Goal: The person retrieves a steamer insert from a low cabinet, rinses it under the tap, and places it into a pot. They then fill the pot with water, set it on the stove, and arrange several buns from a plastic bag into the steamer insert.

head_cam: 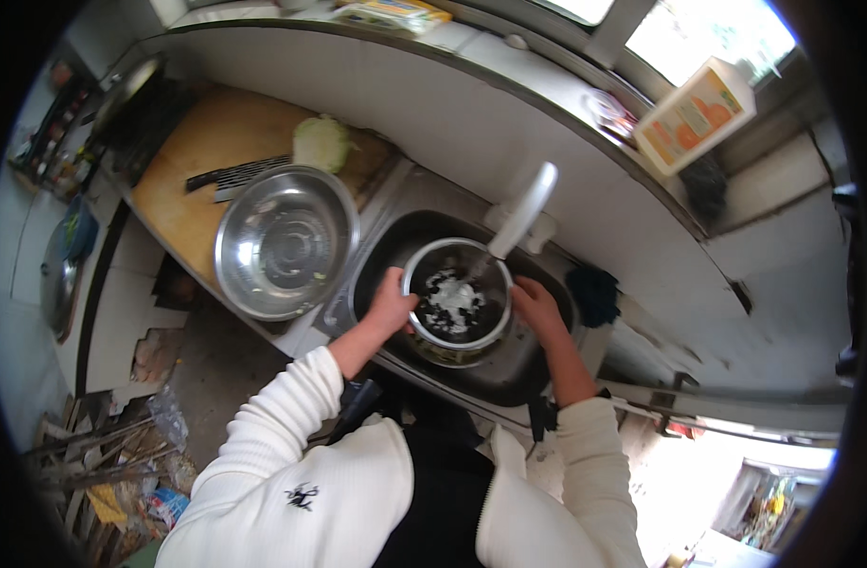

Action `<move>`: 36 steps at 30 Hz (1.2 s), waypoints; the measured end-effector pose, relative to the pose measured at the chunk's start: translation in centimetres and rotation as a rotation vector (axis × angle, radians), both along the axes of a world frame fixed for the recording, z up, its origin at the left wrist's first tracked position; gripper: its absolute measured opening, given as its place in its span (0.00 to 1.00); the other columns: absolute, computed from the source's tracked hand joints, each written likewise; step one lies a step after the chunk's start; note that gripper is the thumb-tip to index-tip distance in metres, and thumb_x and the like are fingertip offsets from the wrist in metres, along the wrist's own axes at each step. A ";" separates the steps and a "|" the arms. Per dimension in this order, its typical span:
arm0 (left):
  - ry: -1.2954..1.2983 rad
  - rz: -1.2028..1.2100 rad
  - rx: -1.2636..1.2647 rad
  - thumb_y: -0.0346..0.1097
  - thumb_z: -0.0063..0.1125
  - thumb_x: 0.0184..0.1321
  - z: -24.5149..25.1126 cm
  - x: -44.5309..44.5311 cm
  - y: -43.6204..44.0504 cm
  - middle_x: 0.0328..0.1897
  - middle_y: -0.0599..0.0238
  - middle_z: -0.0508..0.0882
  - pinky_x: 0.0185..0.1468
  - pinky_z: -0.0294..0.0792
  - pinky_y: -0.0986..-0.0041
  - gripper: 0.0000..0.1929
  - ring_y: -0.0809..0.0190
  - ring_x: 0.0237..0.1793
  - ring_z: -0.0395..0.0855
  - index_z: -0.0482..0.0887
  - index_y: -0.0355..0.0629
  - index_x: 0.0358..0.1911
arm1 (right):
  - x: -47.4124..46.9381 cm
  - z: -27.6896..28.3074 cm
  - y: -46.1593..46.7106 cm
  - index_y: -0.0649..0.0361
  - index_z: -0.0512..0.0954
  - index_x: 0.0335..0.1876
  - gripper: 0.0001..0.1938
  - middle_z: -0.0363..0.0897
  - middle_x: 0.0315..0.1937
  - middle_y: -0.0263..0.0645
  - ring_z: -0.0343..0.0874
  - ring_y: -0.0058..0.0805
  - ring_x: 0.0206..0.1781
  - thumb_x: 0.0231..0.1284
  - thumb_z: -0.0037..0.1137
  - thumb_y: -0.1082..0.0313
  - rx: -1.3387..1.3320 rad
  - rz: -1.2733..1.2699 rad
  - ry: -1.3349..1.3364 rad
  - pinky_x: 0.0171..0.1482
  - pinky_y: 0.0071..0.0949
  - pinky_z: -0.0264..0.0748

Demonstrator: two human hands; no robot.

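Note:
A round metal pot (pixel 442 263) is held over the sink (pixel 533 362), under the white faucet (pixel 525 209). Water (pixel 456 298) pours from the spout and churns white inside it. My left hand (pixel 394 302) grips the pot's left side, thumb over the rim. On the opposite side, my right hand (pixel 536 305) has its fingers against the rim. Just below the pot shows a yellowish rounded edge (pixel 451 357); whether it is a separate vessel I cannot tell. Left of the sink rests a wide stainless steel basin (pixel 291 238), with small pale green bits on its inner wall.
Behind the basin, a knife with a patterned blade (pixel 256 174) and a cut cabbage (pixel 321 144) lie on a wooden board (pixel 199 135). A dark cloth (pixel 593 295) sits by the sink's right edge. A large plastic jug (pixel 696 117) stands on the window ledge.

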State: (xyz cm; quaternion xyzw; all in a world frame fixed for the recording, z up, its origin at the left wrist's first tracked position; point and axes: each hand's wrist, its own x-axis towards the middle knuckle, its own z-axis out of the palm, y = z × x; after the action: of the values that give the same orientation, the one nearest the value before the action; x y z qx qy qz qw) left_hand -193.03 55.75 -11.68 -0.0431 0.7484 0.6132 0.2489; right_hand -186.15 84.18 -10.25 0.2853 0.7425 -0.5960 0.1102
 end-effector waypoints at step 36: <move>-0.592 -0.143 0.123 0.29 0.53 0.62 -2.2 -0.4 0.5 0.34 0.52 0.85 0.26 0.77 0.75 0.12 0.56 0.28 0.86 0.78 0.27 0.44 | 2.4 -3.6 -2.1 0.70 0.77 0.36 0.17 0.80 0.22 0.43 0.82 0.31 0.21 0.59 0.56 0.59 0.050 0.119 -0.098 0.26 0.27 0.80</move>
State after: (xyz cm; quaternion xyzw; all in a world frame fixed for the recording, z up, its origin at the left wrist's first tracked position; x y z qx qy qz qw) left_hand -193.40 56.25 -13.84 -0.1519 0.6061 0.5990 0.5008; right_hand -183.78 82.07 -13.82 0.2719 0.7666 -0.5550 0.1744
